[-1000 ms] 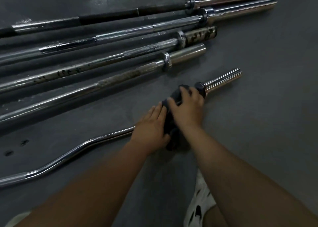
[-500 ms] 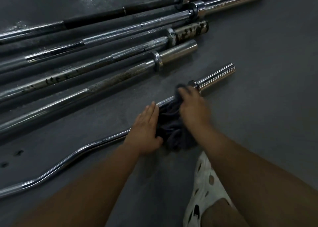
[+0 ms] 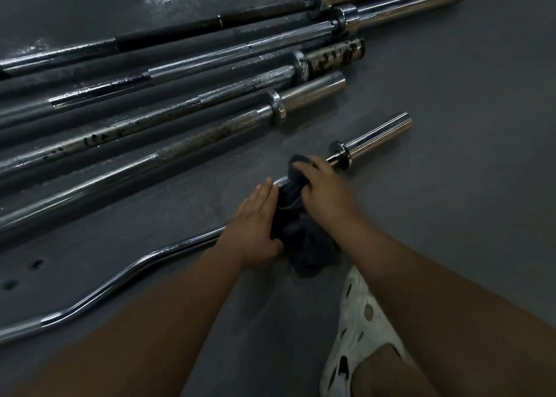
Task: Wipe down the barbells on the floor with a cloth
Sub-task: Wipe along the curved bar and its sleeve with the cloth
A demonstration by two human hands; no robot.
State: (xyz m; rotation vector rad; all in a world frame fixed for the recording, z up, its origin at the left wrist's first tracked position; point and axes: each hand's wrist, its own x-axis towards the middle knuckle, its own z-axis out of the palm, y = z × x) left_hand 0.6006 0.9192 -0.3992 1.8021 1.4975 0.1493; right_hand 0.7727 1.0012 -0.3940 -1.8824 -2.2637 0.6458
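On the grey floor (image 3: 451, 216), right hand (image 3: 326, 190) presses cloth (image 3: 301, 237) around curl bar (image 3: 120, 279)

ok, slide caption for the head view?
Both hands press a dark cloth around the curl bar near its collar, four straight barbells beyond.

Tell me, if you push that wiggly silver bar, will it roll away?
Probably not far: the curled bar has bends, so it would likely rock rather than roll like the straight barbells. It looks like solid metal, so probably stiff and heavy. Its shiny chrome may be slippery, though the left hand steadies it.
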